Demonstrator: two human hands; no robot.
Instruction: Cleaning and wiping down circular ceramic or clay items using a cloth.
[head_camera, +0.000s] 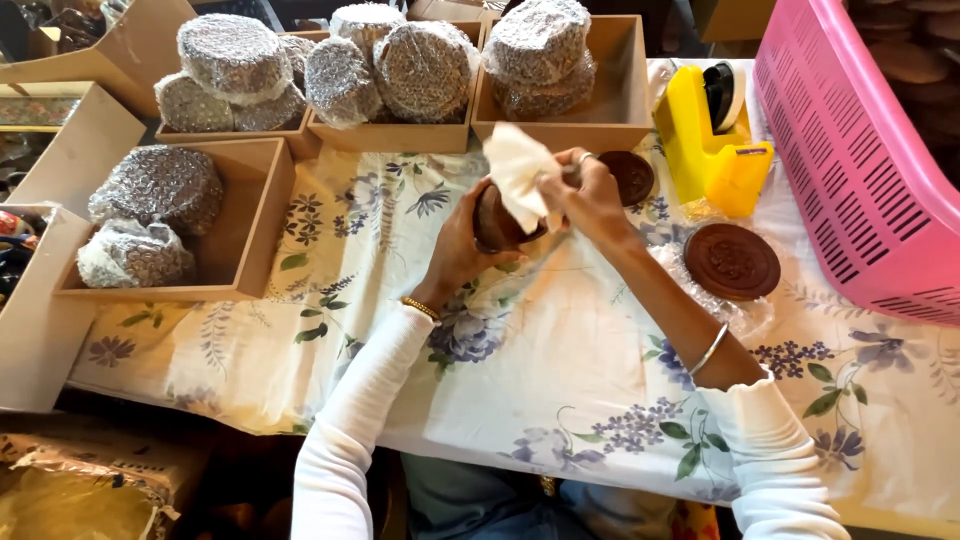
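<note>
My left hand (462, 248) grips a round dark brown wooden box (497, 222) from the left and below, tilted above the flowered tablecloth (520, 350). My right hand (588, 196) presses a crumpled white cloth (520, 172) against the top of that box. A round brown lid (630, 176) lies just behind my right hand. Another carved brown disc (731, 261) rests on clear bubble wrap to the right of my right forearm.
Shallow wooden trays (262, 215) at the left and back hold several bubble-wrapped round bundles (160, 186). A yellow tape dispenser (712, 150) stands at the back right. A pink plastic basket (862, 170) tilts over the right edge. Brown paper (80, 490) lies below left.
</note>
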